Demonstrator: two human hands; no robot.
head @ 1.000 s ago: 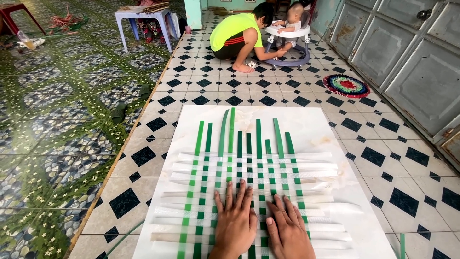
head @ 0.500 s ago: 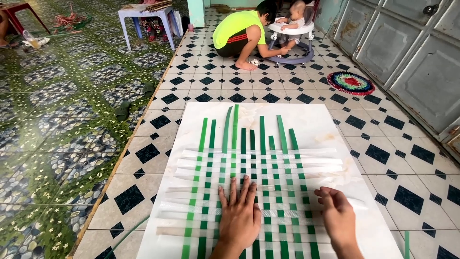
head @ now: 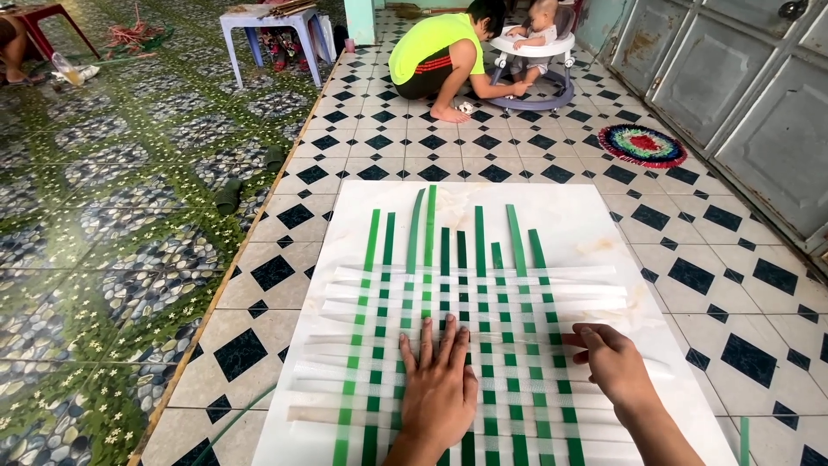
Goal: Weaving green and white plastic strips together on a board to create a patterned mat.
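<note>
1. A woven mat of green and white flat strips (head: 466,345) lies on a large white sheet (head: 483,216), which is spread on the black-and-white diamond-tiled floor (head: 285,216) near the person.
2. The left hand (head: 440,388) lies palm down on the near middle of the weave, its fingers (head: 427,341) spread and flat, pinching nothing.
3. The right hand (head: 614,362) rests on the right edge of the weave, where the white strip ends (head: 595,298) stick out; its fingers curl loosely towards the left, and whether they pinch a strip cannot be told.
4. The green strips (head: 429,224) run from near to far, their loose far ends at uneven lengths beyond the woven part.
5. Left of the tiles is a green pebble-patterned floor (head: 103,216), with a dark pair of sandals (head: 250,177) at its edge.
6. At the far end another person in a yellow-green shirt (head: 431,52) crouches beside a baby walker (head: 530,73).
7. A round multicoloured rug (head: 642,144) lies at the far right, near grey panelled doors (head: 742,95).
8. A pale blue plastic table (head: 267,30) stands at the far left.
9. No packages or signs can be made out.
</note>
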